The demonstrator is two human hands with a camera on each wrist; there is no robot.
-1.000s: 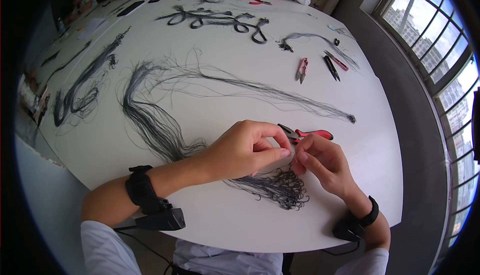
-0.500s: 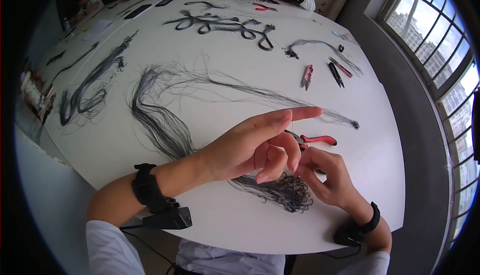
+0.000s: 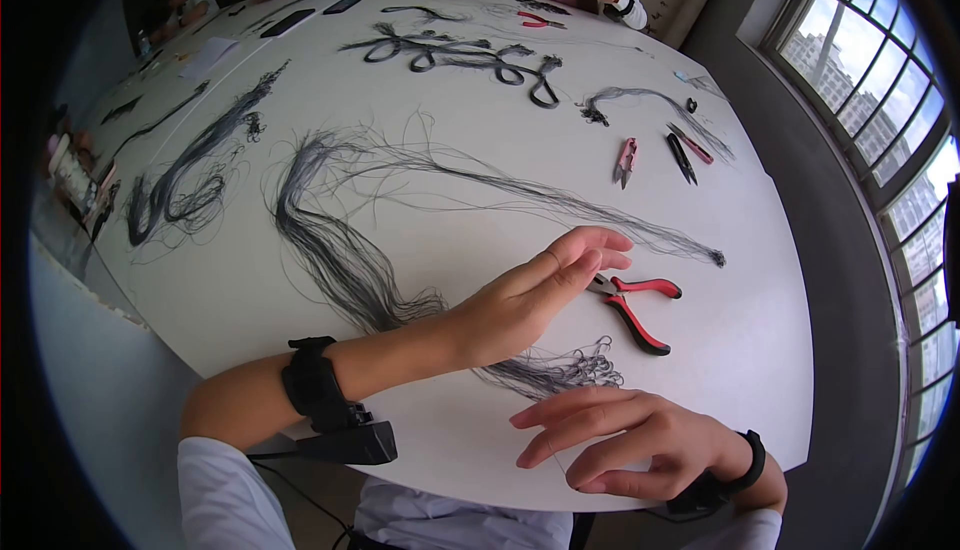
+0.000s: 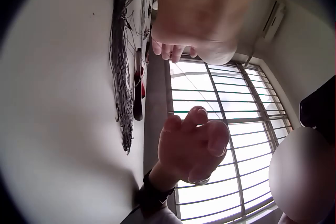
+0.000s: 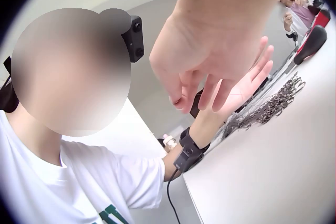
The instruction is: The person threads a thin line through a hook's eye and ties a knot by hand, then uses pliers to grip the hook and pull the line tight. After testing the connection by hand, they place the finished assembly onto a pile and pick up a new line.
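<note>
My left hand [image 3: 545, 290] is raised over the table with its fingers straight, and a thin line [image 5: 236, 95] crosses its palm. Lower right, my right hand [image 3: 640, 440] pinches that line between thumb and index finger, drawing it across the gap between the hands. The line's far end is hidden. Between the hands lies a bunch of dark fishing hooks [image 3: 580, 368], their grey strands [image 3: 340, 250] running back under my left forearm. Red-and-black pliers [image 3: 640, 320] lie open just right of my left fingertips.
Past the hands, a long tail of strands [image 3: 560, 198] stretches right. Pink snips [image 3: 626, 163] and black snips [image 3: 682, 160] lie at the right. Looped dark bundles [image 3: 460, 58] lie further back; another bundle [image 3: 200, 160] is on the left. People sit at the far side.
My right hand has dropped away from the left, toward the table's front edge. My left fingers have straightened from a pinch, and more of the pliers and hooks shows.
</note>
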